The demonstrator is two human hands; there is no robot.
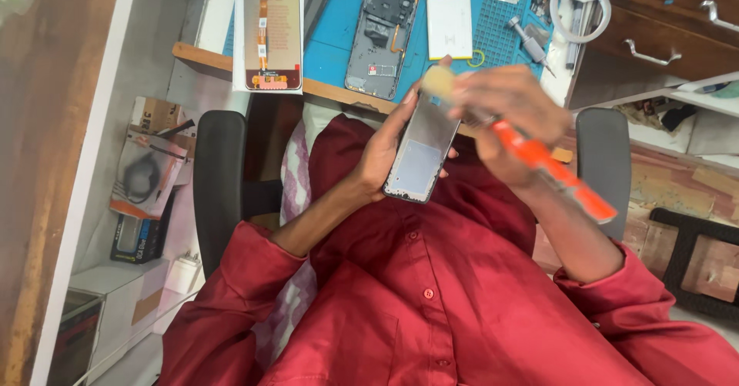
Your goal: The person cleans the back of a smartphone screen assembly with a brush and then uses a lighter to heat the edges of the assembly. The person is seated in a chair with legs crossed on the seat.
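Observation:
My left hand [379,157] holds a phone display frame [419,151] upright over my lap, its shiny inner side facing me. My right hand [512,113], blurred by motion, grips a brush with an orange handle [556,177]. The brush's pale bristle tip [439,83] sits at the top edge of the frame. Both hands are just in front of the desk edge, above my red shirt.
On the blue work mat [331,47] lie an opened phone housing [382,36], a white flat battery [449,26], a screwdriver [531,46] and a display panel in a white tray [269,30]. Black chair armrests [219,190] flank me. Boxes [146,178] sit at left, wooden drawers [662,32] at right.

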